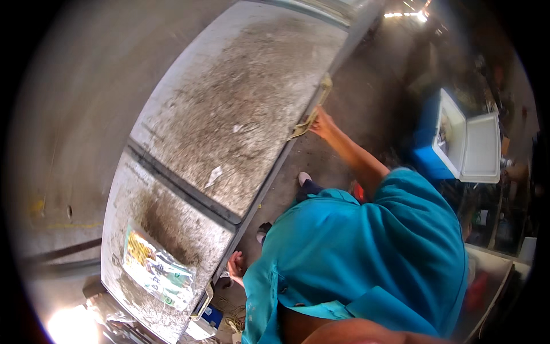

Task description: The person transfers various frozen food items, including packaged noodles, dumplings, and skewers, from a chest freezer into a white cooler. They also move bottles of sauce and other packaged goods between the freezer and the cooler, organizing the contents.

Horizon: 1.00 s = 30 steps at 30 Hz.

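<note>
A long, dirty, pale chest lid [253, 107] lies before me, split into two panels by a dark strip [184, 185]. My right hand [322, 124] is closed around the near end of a yellowed handle [327, 86] on the lid's edge. Beside the same edge, lower down, my left hand [236, 266] hangs with loosely curled fingers; no held object shows, and the sleeve hides part of it. A second handle [206, 301] sits on the edge below that hand. A clear plastic packet [159, 271] with coloured print lies on the lower panel.
A blue cooler box [429, 142] with its white lid [481, 146] raised stands on the right. Near the bottom edge are a blue and white box [206, 322] and tangled cord [234, 320] on the floor. A pale open container [490, 275] stands at the lower right.
</note>
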Each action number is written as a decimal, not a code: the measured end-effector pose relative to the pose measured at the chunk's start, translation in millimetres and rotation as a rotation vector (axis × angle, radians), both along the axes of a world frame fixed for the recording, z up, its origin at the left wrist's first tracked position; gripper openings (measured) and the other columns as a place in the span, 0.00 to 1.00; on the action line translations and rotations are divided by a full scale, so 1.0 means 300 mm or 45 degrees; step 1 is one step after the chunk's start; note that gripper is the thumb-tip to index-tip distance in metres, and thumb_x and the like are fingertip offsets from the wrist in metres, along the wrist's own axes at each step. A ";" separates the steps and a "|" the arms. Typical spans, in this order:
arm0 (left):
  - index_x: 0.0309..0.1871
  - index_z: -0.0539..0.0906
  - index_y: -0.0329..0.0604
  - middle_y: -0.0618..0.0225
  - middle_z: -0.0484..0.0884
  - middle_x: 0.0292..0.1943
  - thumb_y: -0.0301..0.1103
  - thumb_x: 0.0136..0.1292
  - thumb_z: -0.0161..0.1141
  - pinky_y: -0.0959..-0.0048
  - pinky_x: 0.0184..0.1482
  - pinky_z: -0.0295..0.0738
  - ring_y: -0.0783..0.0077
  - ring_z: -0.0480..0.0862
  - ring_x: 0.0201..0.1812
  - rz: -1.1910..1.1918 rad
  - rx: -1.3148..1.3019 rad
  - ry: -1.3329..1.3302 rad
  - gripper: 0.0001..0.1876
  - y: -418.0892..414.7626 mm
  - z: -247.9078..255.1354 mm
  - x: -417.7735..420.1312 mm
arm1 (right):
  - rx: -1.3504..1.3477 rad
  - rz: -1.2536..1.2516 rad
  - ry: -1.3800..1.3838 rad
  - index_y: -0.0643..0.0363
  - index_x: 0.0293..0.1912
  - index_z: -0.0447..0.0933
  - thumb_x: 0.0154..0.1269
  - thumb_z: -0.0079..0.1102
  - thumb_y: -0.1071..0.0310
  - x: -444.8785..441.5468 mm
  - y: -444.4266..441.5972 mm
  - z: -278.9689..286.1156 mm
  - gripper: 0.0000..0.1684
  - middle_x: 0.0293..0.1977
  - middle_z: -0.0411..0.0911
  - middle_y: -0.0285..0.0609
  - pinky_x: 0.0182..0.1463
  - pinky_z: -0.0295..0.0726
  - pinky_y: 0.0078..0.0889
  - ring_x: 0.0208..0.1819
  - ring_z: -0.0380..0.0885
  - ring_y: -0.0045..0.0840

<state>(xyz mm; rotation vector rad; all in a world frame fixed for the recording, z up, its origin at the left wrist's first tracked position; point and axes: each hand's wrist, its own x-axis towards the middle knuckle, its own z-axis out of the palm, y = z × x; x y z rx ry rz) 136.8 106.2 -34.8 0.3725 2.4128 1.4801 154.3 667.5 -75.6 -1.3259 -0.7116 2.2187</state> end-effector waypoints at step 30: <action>0.38 0.75 0.35 0.62 0.79 0.29 0.27 0.63 0.48 0.78 0.31 0.75 0.75 0.79 0.26 0.638 0.418 -0.122 0.07 0.892 -0.109 0.100 | 1.914 1.292 0.441 0.65 0.45 0.69 0.63 0.45 0.54 -0.794 0.208 0.854 0.22 0.38 0.76 0.50 0.49 0.75 0.31 0.46 0.74 0.30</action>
